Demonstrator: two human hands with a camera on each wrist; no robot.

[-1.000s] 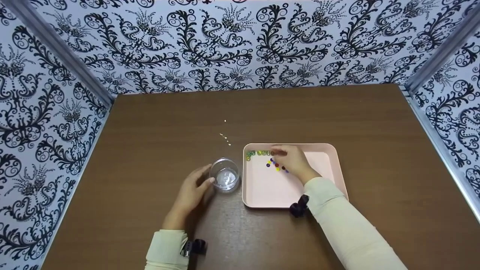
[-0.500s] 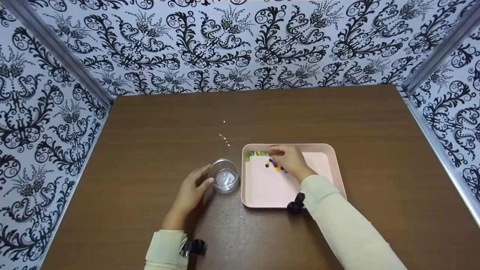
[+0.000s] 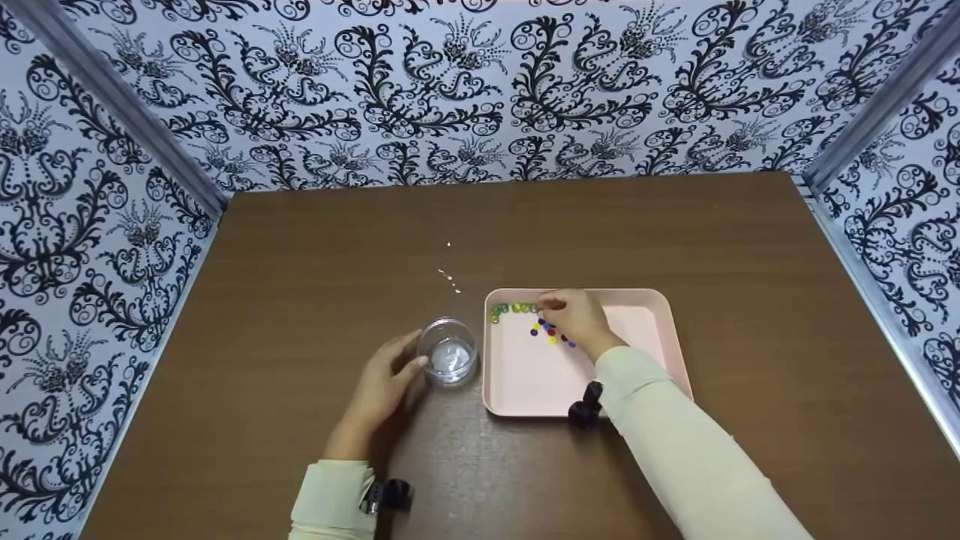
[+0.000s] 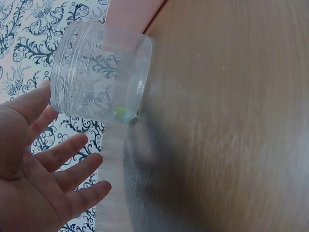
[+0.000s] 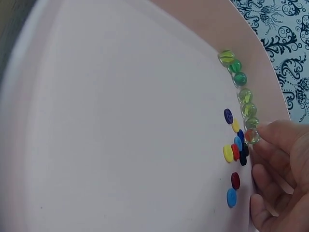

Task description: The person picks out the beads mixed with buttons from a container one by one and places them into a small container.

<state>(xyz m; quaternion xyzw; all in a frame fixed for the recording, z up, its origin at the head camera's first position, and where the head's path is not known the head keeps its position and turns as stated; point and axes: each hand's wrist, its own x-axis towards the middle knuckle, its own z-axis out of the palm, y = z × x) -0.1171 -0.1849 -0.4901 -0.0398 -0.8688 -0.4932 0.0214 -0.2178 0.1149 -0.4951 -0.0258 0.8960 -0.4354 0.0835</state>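
A clear plastic jar [image 3: 448, 352] stands upright on the table, left of a pink tray [image 3: 525, 390]. My left hand [image 3: 386, 382] touches the jar's rim side with thumb and index finger; its other fingers spread loosely away from it in the left wrist view. A yellow-green spot [image 4: 120, 112] shows through the jar near its base. Inside the tray, my right hand [image 5: 282, 169] pinches a clear marble with orange in it [image 5: 252, 136] at the end of a row of green and yellow marbles [image 5: 248, 110] along the wall. Several coloured buttons [image 5: 235, 152] lie beside the fingers.
Small pale bits [image 3: 450, 277] lie on the brown table [image 3: 337, 247] behind the jar. Patterned black-and-white panels [image 3: 465, 90] enclose the table at the back and both sides. The jar stands close to the tray's left wall.
The right forearm and wrist have shifted slightly left, with the fingers staying at the end of the marble row. The left hand and the jar have not visibly moved.
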